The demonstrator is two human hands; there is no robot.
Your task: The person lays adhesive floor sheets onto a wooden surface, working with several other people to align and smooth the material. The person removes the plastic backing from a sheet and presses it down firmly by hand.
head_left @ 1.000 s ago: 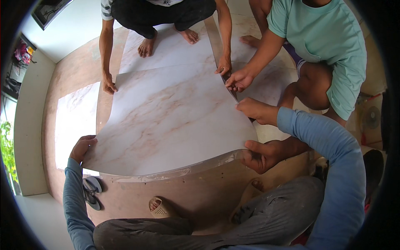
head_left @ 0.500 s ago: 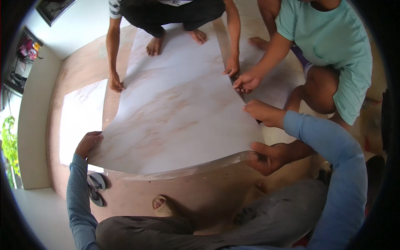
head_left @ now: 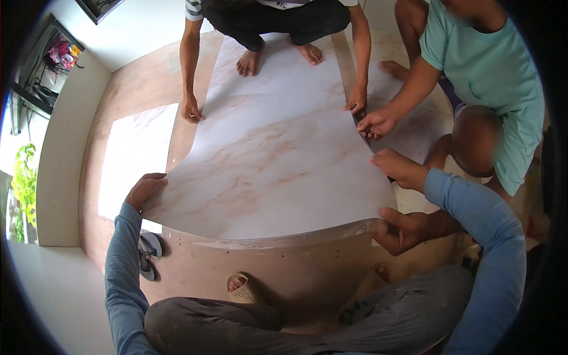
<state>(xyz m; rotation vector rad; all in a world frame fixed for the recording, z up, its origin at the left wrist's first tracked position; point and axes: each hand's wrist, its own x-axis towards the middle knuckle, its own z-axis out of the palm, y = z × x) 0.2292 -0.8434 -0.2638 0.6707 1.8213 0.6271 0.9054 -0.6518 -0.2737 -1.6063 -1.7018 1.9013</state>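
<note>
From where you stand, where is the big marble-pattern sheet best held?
By the lifted near edge of the marble-pattern sheet, at its two corners, coming from below. That edge curls up off the floor; the left hand and right hand grip there.

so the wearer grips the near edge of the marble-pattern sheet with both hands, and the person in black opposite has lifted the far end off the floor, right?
Not quite. In the head view the left hand and right hand do hold the marble-pattern sheet by its near edge, but the person in black presses the far end flat against the floor.
</note>
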